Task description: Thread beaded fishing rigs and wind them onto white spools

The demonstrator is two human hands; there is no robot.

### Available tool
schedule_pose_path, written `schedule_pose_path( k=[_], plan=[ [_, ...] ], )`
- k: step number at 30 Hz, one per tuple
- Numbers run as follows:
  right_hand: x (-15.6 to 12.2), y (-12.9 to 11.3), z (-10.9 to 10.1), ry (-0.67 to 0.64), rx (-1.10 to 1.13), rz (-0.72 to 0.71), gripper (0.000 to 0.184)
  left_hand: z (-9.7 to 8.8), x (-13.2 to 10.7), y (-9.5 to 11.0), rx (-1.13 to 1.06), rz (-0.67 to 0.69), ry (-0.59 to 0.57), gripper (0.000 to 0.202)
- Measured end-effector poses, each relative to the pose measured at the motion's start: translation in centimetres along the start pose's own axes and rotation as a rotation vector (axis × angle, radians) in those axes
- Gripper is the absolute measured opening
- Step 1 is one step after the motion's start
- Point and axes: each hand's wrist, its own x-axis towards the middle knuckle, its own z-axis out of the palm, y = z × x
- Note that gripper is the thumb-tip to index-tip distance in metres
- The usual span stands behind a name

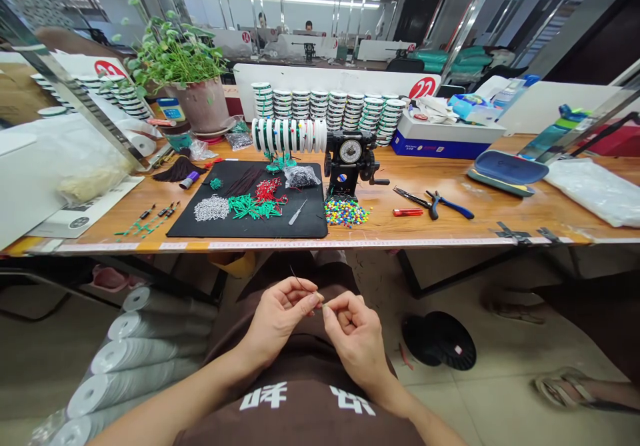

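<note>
Brown apron (300, 413); left hand (277, 319), right hand (353, 339) pinch a fine strand (304, 286); table edge (380, 247) well ahead.

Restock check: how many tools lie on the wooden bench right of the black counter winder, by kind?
Black-handled steel pliers: 1
Blue-handled steel pliers: 1
Red plastic box cutter: 1
Total: 3

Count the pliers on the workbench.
2. Black-handled pliers and blue-handled pliers lie overlapping on the wooden workbench, right of the colored beads. Others may be hidden.
</note>
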Motion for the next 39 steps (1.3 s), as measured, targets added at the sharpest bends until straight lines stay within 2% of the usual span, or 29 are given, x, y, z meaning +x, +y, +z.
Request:
schedule_pose_path(
  k=[5,11,21,33,39],
  plan=[
    [0.1,0.0,0.0,0.022,-0.025,-0.031,0.018,-0.1,0.0,-0.5,-0.059,-0.03,-0.003,0.033],
    [0.1,-0.2,-0.1,0.013,-0.025,-0.046,0.019,0.0,-0.2,-0.3,0.012,-0.016,-0.006,0.032],
    [0.0,-0.2,-0.3,0.015,-0.035,-0.04,0.017,0.1,-0.3,0.5,0.111,0.049,0.026,0.033],
    [0.0,-0.1,-0.3,-0.047,-0.021,-0.006,0.019,0.0,-0.4,0.3,0.175,0.138,-0.005,0.022],
    [-0.2,-0.1,-0.3,-0.033,-0.03,-0.009,0.018,-0.1,-0.4,0.2,0.181,0.151,-0.001,0.022]
  ],
)
